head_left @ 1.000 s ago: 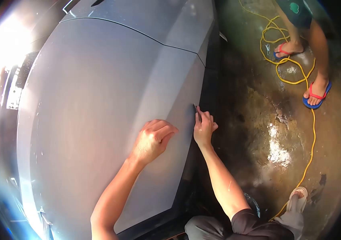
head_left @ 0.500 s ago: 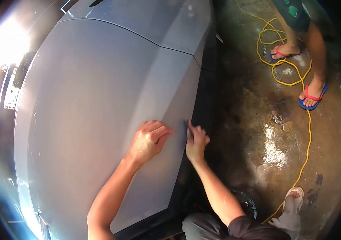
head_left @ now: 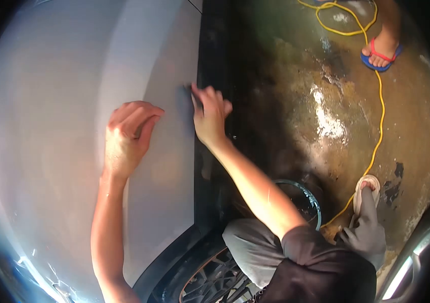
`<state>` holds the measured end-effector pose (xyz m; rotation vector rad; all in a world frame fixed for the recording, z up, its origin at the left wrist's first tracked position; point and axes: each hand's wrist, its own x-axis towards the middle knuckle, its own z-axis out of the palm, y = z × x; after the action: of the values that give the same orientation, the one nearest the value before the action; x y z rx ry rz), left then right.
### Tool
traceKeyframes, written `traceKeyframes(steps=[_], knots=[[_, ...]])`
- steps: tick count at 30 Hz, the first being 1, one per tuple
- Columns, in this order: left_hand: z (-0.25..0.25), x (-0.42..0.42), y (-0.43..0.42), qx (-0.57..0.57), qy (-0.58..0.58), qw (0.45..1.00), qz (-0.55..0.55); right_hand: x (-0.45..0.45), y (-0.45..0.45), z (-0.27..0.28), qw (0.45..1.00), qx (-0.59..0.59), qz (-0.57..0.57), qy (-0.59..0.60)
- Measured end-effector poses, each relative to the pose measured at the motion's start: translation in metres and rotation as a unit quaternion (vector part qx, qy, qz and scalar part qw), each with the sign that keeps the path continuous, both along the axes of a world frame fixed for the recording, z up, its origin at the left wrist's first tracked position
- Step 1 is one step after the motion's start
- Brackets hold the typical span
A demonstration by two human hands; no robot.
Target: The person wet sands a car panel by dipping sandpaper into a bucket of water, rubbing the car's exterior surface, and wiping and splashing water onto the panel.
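Observation:
My left hand (head_left: 129,134) hovers over or lightly touches the silver-grey car panel (head_left: 63,131), thumb and fingertips pressed together. Anything between them is too small to make out. To its right, near the panel's edge and the black lower trim (head_left: 206,166), my right hand (head_left: 211,116) has its thumb and index finger close together. A small dark spot shows at those fingertips; whether it is a held thing or a shadow is unclear. Between the hands lies smooth panel surface with a bluish reflection.
Below the panel is a spoked wheel (head_left: 212,280). A dark round bucket (head_left: 318,202) stands by my knee. A yellow cord (head_left: 381,111) runs across the wet floor (head_left: 296,101), past a person's foot in a blue sandal (head_left: 376,61). Another car part (head_left: 412,262) lies at lower right.
My view has shifted forward and down along the car, so the wheel and bucket show more. Both hands appear higher and further left in view, fingers still pinched.

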<state>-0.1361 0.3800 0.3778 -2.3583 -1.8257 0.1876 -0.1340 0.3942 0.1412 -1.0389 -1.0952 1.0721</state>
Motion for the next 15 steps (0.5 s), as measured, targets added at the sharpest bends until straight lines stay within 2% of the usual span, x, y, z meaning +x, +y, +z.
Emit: traceKeyframes(steps=[2, 6, 8, 9, 10, 12, 15], knots=[[0.002, 0.004, -0.001, -0.013, 0.020, 1.000, 0.009, -0.004, 0.047, 0.002, 1.000, -0.022, -0.003, 0.017], [0.003, 0.007, -0.002, 0.001, 0.019, 1.000, 0.018, 0.003, 0.001, 0.006, 0.999, -0.030, 0.012, 0.012], [0.002, 0.004, 0.003, -0.001, 0.012, 0.999, 0.029, 0.013, -0.027, 0.008, 0.994, -0.056, 0.093, 0.025], [0.001, 0.003, 0.002, 0.002, 0.014, 1.000, 0.022, 0.009, -0.021, 0.006, 0.999, -0.022, 0.026, 0.018], [0.001, 0.003, 0.001, 0.003, 0.018, 1.000, 0.013, 0.003, -0.003, 0.005, 0.999, -0.028, 0.026, 0.018], [0.002, 0.003, 0.003, 0.002, 0.026, 1.000, 0.006, -0.004, 0.045, 0.005, 0.998, -0.028, -0.045, 0.020], [0.000, 0.001, 0.000, 0.010, 0.018, 1.000, 0.004, 0.002, 0.030, 0.005, 0.999, -0.034, -0.009, 0.010]])
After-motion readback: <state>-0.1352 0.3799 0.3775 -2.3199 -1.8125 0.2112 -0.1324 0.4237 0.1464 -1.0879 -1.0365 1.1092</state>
